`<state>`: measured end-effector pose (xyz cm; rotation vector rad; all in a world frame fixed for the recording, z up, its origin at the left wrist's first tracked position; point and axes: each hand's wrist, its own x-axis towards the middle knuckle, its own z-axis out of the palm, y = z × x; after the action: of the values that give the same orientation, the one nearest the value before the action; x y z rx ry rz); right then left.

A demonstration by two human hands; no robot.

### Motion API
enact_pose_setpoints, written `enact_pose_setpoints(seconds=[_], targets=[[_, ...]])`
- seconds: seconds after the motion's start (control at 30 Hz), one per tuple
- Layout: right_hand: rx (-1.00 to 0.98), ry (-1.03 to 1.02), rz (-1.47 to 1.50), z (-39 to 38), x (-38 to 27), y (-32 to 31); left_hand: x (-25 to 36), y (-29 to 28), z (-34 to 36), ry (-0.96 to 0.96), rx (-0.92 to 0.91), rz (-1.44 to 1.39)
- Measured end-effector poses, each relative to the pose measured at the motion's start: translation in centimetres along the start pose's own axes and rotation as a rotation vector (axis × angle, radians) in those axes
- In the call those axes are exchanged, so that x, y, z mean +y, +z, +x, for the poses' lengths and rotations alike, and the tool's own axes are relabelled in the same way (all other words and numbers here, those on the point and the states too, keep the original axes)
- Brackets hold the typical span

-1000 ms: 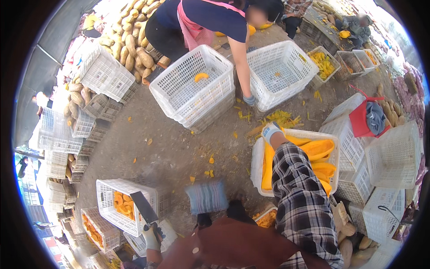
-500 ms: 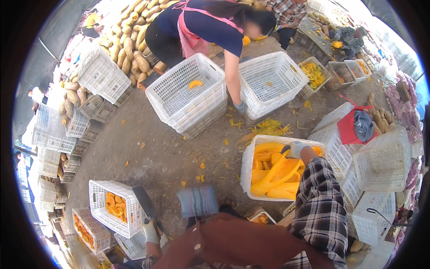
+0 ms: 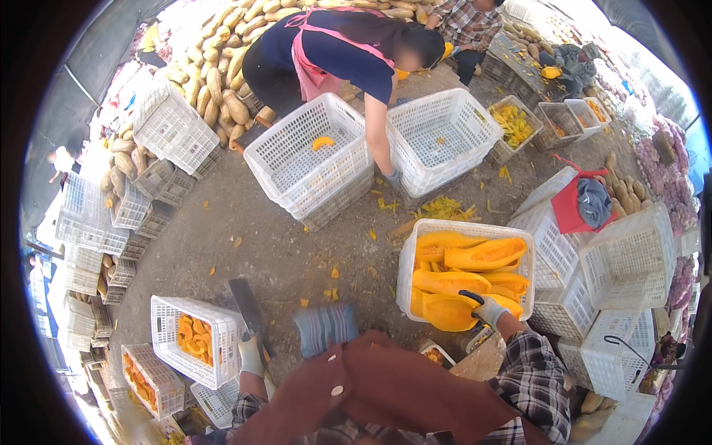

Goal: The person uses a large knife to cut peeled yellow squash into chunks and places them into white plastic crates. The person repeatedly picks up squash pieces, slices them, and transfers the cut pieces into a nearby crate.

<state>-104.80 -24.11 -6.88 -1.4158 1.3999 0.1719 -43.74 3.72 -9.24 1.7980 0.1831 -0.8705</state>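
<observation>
My left hand [image 3: 251, 354], in a pale work glove, grips the handle of a cleaver [image 3: 248, 302]. Its broad dark blade points up and away over the ground. To its left, a white crate [image 3: 231, 326] tipped toward me holds orange pumpkin pieces [image 3: 195, 343]. My right hand [image 3: 489, 311], gloved with dark fingertips, is closed over a pumpkin half [image 3: 451, 313] at the near side of a white crate [image 3: 405, 276]. Its grip is partly hidden. Several long, hollowed pumpkin halves [image 3: 486, 254] lie in that crate.
Ahead, a co-worker [image 3: 334, 48] bends between two white crates [image 3: 308, 152]. Stacked crates [image 3: 552, 245] stand at right; whole pumpkins [image 3: 215, 81] are heaped behind. A striped cushion [image 3: 325, 328] lies before me. Peel scraps [image 3: 445, 210] litter the ground.
My right hand has come nearer me, and the long half it held slanted now lies among the others. The cleaver in my left hand has swung upward, away from the tipped crate.
</observation>
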Motion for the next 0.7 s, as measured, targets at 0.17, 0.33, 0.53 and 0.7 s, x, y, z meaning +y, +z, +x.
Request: enact_pose_setpoints(seconds=[0.17,0.33,0.53,0.7], targets=[[0.008,0.044,0.399,-2.1,5.1,-0.5,0.5,-0.8,0.1,0.101,-0.012,0.022],[0.206,0.246,0.891,-9.9,5.1,-1.4,-1.0,-4.5,-0.4,0.240,0.108,0.092],[0.082,0.078,1.025,-10.2,-1.7,3.1,-5.1,-10.7,1.2,0.428,0.246,0.422],[0.062,-0.911,-0.474,-1.1,-11.0,12.9,-6.3,-16.3,1.6,0.017,0.271,0.127]])
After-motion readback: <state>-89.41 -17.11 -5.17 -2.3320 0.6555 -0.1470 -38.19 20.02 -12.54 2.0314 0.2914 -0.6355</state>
